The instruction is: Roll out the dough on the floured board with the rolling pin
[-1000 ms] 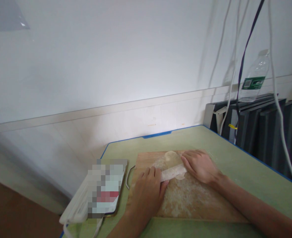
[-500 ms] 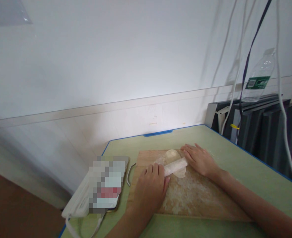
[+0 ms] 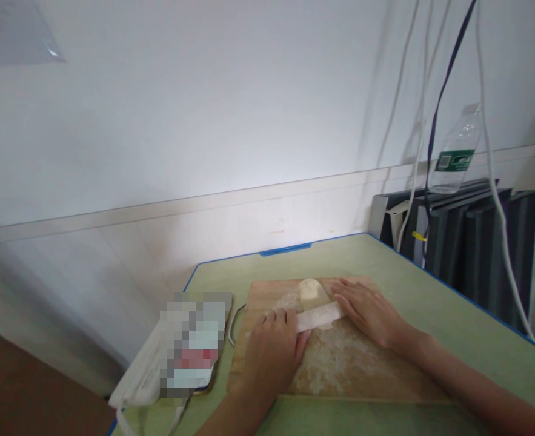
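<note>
A short, floury rolling pin (image 3: 319, 316) lies across a piece of dough (image 3: 311, 293) on the wooden board (image 3: 340, 369). Most of the dough shows behind the pin, looking rounded and raised; a thin edge peeks out in front. My left hand (image 3: 274, 345) is closed over the pin's left end, with its thumb on the near side. Over the right end rests my right hand (image 3: 369, 312), its fingers fairly straight and close together, pressing on the pin. Both pin ends are hidden under the hands. Flour is smeared over the board's middle.
Left of the board, a phone with a blurred screen (image 3: 199, 345) leans by a white device with a cable (image 3: 133, 375). The board's wire handle (image 3: 234, 327) sticks out leftward. Beyond the green table (image 3: 231, 272), a plastic bottle (image 3: 453, 160) stands on dark panels (image 3: 458, 236) among hanging cables.
The rolling pin has shifted slightly toward me relative to the dough. Less dough shows in front of it, and the part behind looks more bunched. The camera view has turned a little right.
</note>
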Tool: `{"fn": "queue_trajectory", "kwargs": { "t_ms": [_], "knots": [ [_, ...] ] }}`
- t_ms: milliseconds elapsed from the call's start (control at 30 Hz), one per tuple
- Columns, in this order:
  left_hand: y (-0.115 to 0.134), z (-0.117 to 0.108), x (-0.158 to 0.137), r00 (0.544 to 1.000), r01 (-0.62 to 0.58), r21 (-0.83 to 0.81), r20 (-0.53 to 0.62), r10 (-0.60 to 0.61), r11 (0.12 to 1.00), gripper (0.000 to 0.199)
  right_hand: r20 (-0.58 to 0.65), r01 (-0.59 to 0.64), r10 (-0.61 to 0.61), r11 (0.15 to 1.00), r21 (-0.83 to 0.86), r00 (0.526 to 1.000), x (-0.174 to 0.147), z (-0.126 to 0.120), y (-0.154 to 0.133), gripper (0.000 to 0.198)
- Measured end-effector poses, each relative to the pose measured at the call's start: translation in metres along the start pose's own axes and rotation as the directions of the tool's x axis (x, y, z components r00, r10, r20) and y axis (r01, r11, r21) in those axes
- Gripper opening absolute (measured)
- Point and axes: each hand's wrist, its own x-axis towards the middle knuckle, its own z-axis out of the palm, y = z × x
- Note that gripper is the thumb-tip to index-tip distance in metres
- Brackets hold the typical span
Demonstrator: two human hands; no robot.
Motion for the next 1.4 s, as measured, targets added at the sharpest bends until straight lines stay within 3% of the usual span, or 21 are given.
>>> {"fn": "queue_trajectory", "kwargs": {
  "t_ms": [233, 500, 833, 933, 1133, 1267, 1400],
  "knots": [
    [-0.003, 0.007, -0.001, 0.999, 0.011, -0.049, -0.053, -0.014, 0.999, 0.022, -0.06, 0.024, -0.024, 1.0, -0.012, 0.998, -0.015, -0.003, -0.006, 0.042],
    [-0.005, 0.011, -0.004, 0.993, -0.014, -0.064, -0.118, 0.006, 0.998, 0.025, 0.076, 0.06, -0.061, 0.998, 0.01, 0.995, -0.029, -0.011, -0.006, 0.044],
    [-0.009, 0.014, -0.003, 0.99, 0.007, -0.099, -0.137, -0.021, 0.995, 0.019, 0.231, 0.327, -0.322, 0.945, 0.017, 0.918, 0.022, -0.042, 0.006, 0.042],
    [-0.01, 0.014, -0.004, 0.99, 0.014, -0.114, -0.14, -0.03, 0.993, 0.019, 0.255, 0.273, -0.279, 0.96, 0.06, 0.926, 0.043, -0.032, 0.008, 0.053],
    [-0.005, 0.006, -0.004, 0.993, -0.006, -0.046, -0.121, 0.0, 0.999, 0.019, 0.234, 0.051, -0.056, 0.998, 0.026, 0.971, 0.072, -0.001, 0.01, 0.064],
    [0.002, 0.001, -0.004, 0.988, -0.052, 0.074, -0.139, 0.062, 0.996, 0.026, 0.296, 0.007, -0.009, 1.0, 0.008, 0.955, 0.064, 0.009, 0.015, 0.064],
    [0.004, 0.002, -0.004, 0.989, -0.042, 0.038, -0.14, 0.047, 0.998, 0.018, 0.304, 0.019, -0.011, 1.0, -0.024, 0.953, 0.043, 0.004, 0.012, 0.06]
  ]
}}
